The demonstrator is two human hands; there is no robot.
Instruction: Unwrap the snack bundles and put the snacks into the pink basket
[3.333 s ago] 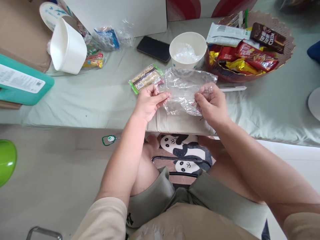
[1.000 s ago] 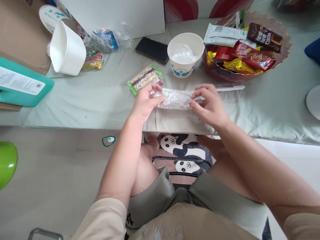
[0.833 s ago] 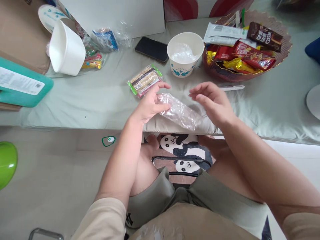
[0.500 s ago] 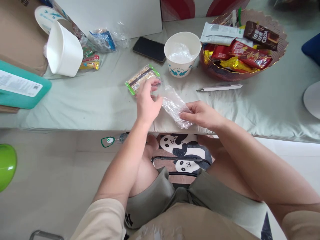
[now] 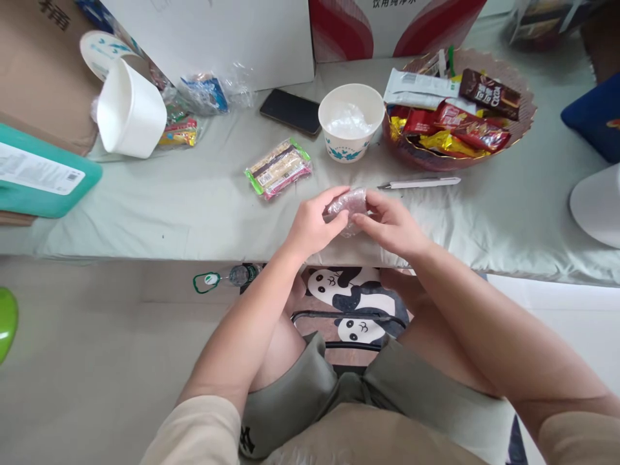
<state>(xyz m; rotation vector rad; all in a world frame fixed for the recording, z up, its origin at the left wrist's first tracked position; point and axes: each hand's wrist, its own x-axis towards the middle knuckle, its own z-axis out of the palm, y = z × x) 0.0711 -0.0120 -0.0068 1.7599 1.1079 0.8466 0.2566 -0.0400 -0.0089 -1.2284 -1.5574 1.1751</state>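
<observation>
Both hands grip a crinkled piece of clear plastic wrap (image 5: 356, 201), folded into a small curved bundle above the table's front edge. My left hand (image 5: 317, 223) closes on its left side, thumb in front. On the right side, my right hand (image 5: 392, 224) pinches it between thumb and fingers. Just beyond them stands a white paper cup (image 5: 349, 145) with blue leaf prints and more crumpled clear plastic (image 5: 347, 121) inside. A packaged snack (image 5: 279, 168) with green ends lies to the left of the cup. The white pen (image 5: 421, 183) rests right of the cup.
A pink glass bowl (image 5: 455, 159) of wrapped snacks stands at right, beside the cup. A black phone (image 5: 290, 111) lies behind the packaged snack. White paper containers (image 5: 133, 116), a teal package (image 5: 48, 171) and cardboard boxes (image 5: 208, 39) border the left and back.
My left hand has left the packaged snack and moved right to grip the plastic wrap. The wrap, stretched long before, is now folded smaller between both hands. The view has shifted slightly.
</observation>
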